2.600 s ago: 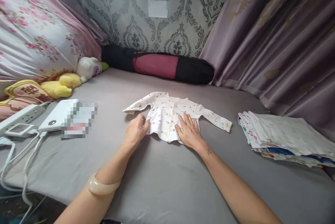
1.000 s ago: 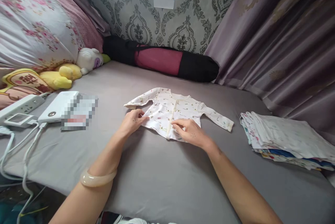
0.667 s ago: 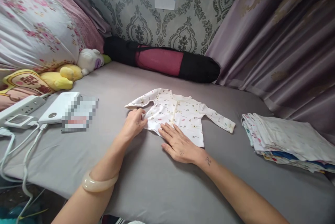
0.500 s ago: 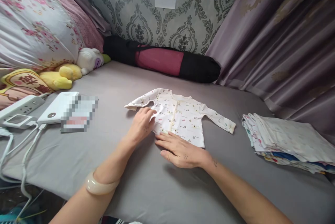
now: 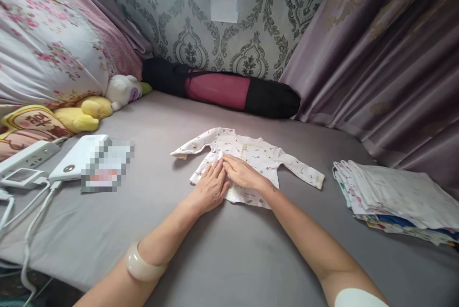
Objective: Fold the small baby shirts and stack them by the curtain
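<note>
Since the earlier frame, the left hand (image 5: 211, 186) and right hand (image 5: 244, 172) are coming together on the front of the shirt (image 5: 261, 154). Each grip is lying flat and unclenched on it. The shirt is resting on the grey sheet (image 5: 229, 259) before the roll bag (image 5: 218, 90), collar pointing toward that bag, long axis, cuff to cuff, running roughly parallel to it.

Passage lies between the shirt (image 5: 255, 155) and the far bag (image 5: 218, 89); a clothes pile (image 5: 394, 197) blocks the right, a power strip (image 5: 29, 156) the left.
</note>
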Motion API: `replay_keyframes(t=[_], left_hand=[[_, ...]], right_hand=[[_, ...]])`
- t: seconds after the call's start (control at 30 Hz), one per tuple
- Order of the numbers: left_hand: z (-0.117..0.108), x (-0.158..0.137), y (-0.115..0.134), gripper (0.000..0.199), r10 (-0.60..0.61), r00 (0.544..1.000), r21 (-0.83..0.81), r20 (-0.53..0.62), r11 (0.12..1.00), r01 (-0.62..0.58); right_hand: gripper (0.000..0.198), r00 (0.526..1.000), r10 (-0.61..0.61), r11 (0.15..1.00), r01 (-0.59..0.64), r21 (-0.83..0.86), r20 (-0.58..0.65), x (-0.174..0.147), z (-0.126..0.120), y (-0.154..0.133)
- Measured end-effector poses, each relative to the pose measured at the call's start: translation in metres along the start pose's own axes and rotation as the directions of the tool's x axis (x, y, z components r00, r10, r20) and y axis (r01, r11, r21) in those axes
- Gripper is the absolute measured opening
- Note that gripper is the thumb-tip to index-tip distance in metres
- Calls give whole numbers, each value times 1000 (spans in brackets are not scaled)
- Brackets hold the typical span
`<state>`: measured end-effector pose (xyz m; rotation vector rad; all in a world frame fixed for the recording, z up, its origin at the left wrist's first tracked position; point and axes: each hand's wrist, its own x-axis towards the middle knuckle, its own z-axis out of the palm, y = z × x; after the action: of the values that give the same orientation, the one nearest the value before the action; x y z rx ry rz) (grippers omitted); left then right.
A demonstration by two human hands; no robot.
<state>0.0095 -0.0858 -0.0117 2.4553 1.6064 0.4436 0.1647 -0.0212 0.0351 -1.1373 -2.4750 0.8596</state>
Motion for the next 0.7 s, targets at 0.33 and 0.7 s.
replay_keyframes(t=[0.33, 0.7], left_hand=[[-14, -3, 13, 48, -84, 995, 35, 56, 996, 82], [-22, 13, -20, 26, -318, 879, -95, -355, 948, 304]], right_hand=[[58, 970, 241, 927, -220, -305, 32, 60, 3, 16], [45, 957, 212, 862, -278, -425, -196, 108, -8, 39]])
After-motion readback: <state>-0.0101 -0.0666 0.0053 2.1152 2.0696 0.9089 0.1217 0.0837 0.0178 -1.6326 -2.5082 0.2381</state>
